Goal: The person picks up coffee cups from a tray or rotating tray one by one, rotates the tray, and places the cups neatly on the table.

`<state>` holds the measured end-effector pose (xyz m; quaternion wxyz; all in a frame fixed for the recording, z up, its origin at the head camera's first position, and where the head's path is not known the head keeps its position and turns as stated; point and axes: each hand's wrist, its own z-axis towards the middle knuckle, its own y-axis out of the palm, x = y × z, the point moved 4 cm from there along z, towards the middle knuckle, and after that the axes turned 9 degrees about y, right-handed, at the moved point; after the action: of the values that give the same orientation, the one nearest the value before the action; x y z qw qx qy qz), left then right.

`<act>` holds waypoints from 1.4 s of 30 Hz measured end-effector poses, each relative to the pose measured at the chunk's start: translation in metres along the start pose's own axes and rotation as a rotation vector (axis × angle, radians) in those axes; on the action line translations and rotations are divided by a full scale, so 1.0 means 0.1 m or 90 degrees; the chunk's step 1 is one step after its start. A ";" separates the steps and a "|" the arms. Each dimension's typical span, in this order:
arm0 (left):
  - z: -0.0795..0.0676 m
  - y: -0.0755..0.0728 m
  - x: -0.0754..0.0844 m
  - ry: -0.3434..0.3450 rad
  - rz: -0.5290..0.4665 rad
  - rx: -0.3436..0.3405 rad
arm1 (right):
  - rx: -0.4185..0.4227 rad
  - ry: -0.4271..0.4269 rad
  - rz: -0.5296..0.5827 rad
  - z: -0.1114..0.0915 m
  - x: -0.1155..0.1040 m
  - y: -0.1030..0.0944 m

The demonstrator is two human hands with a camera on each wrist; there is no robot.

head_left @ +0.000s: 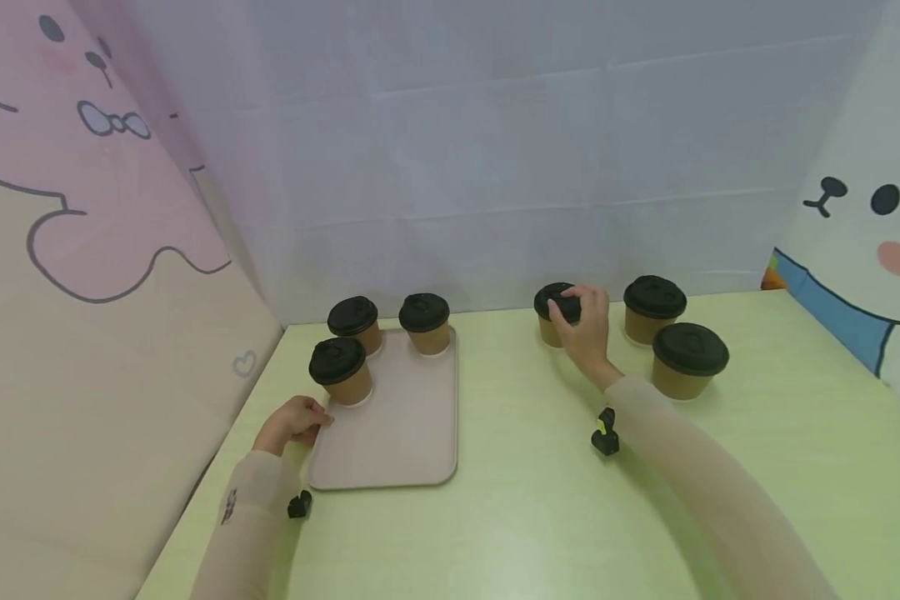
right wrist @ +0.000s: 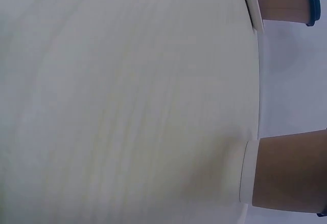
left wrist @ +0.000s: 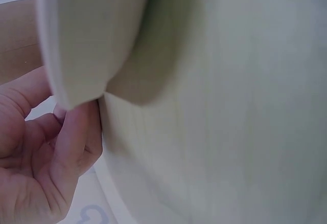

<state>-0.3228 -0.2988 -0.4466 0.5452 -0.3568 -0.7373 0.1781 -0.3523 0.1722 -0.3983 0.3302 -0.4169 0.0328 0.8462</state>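
Observation:
My left hand (head_left: 294, 422) pinches the left edge of a pinkish-beige tray (head_left: 405, 433); in the left wrist view the fingers (left wrist: 76, 137) lie under its rim. Three brown paper cups with black lids stand on the tray: a front cup (head_left: 348, 387), a back left cup (head_left: 370, 337) and a back right cup (head_left: 430, 339). To the right, my right hand (head_left: 587, 329) grips another lidded paper cup (head_left: 551, 333) from above, thumb and fingers around its black lid. That cup's side (right wrist: 288, 173) shows in the right wrist view, where the hand itself is out of sight.
Two more lidded cups, one at the back (head_left: 640, 327) and a nearer one (head_left: 678, 382), stand just right of my right hand. A pale wall sheet (head_left: 495, 167) rises behind the yellow-green table (head_left: 525, 500). Printed cartoon sheets flank both sides.

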 end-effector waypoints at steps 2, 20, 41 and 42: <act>-0.01 0.00 -0.02 0.001 0.004 0.001 | 0.000 -0.002 0.001 -0.01 -0.02 0.03; 0.07 0.00 -0.01 -0.002 0.008 -0.004 | 0.011 0.017 0.006 -0.04 -0.28 0.18; 0.04 0.00 0.05 -0.024 0.026 -0.026 | -0.197 0.063 0.091 -0.32 -0.76 0.64; 0.05 0.00 0.06 -0.025 0.030 -0.028 | -0.214 0.061 0.081 -0.34 -0.79 0.68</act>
<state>-0.3280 -0.2943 -0.4441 0.5180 -0.3826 -0.7432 0.1815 -0.3349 0.0659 -0.3779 0.2000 -0.5028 -0.0670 0.8383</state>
